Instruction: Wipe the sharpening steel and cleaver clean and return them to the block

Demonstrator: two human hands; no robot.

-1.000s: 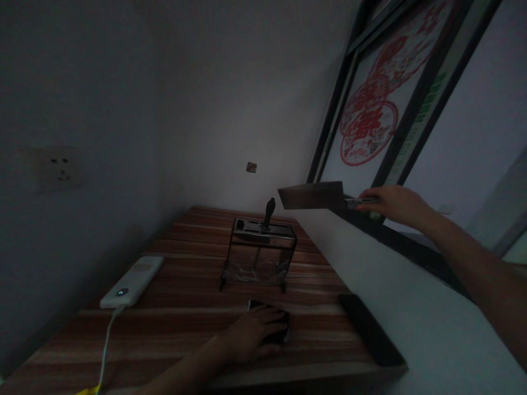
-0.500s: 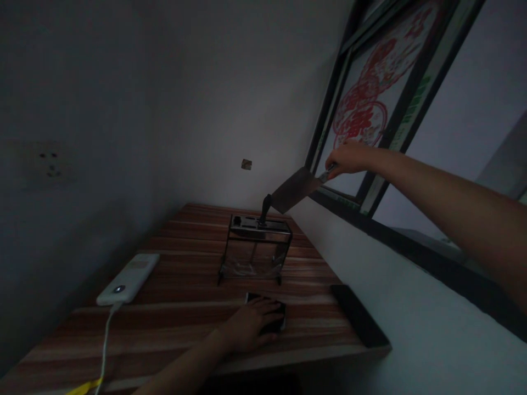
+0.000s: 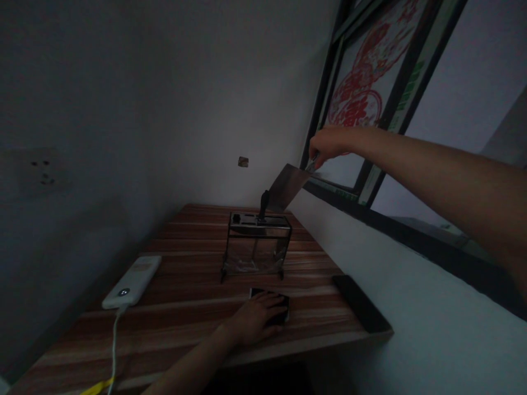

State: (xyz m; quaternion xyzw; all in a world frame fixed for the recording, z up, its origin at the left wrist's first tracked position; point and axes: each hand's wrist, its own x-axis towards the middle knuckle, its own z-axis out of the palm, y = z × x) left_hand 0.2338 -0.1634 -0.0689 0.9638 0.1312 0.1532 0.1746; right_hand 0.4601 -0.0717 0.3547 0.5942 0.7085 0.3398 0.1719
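My right hand (image 3: 329,144) grips the handle of a cleaver (image 3: 288,187), whose broad blade tilts down toward the top of a clear knife rack (image 3: 256,242). The blade's lower corner is just above the rack's slotted metal top, beside a black-handled tool (image 3: 263,206) standing in it. The rack sits at the middle of a wooden table (image 3: 177,312). My left hand (image 3: 257,321) lies flat, fingers stretched out, on a small dark phone-like slab (image 3: 283,316) near the table's front edge.
A white power bank (image 3: 132,281) with a white cable (image 3: 113,351) lies at the left. A dark flat slab (image 3: 360,310) lies at the table's right edge by the wall. A window frame (image 3: 370,109) with red paper-cut is on the right. A wall socket (image 3: 41,171) is left.
My right hand has carried the cleaver leftward from the window sill and tipped its blade down over the rack. My left hand has stayed on the dark slab.
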